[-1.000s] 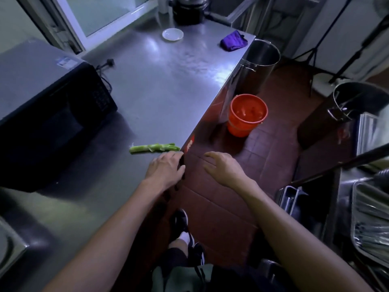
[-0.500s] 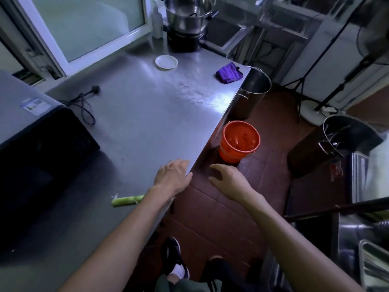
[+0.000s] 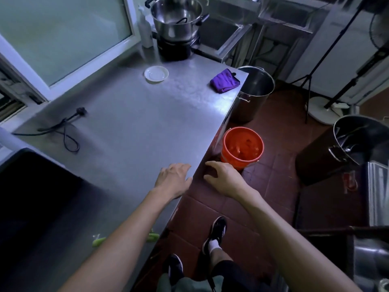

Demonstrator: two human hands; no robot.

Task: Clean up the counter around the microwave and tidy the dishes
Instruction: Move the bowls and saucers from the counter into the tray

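Note:
The steel counter (image 3: 130, 123) runs from near left to far middle. My left hand (image 3: 173, 178) hovers over its right edge, fingers relaxed and holding nothing. My right hand (image 3: 224, 178) is beside it, off the counter above the floor, fingers loosely bent and empty. A green vegetable stalk (image 3: 99, 241) lies on the counter near me, mostly hidden under my left forearm. A small white dish (image 3: 156, 73) and a folded purple cloth (image 3: 224, 81) lie at the far end. The black microwave (image 3: 31, 186) fills the near left.
An orange bucket (image 3: 242, 147) stands on the tiled floor just past my right hand, a tall steel pot (image 3: 253, 93) behind it. A steel pot on a black cooker (image 3: 176, 28) sits at the counter's far end. A black power cord (image 3: 65, 127) lies near the window. Another large pot (image 3: 357, 142) is at right.
The view has moved forward along the counter. Both hands have advanced past the green stalk, which now lies back under my left forearm. The dish, cloth and bucket appear closer.

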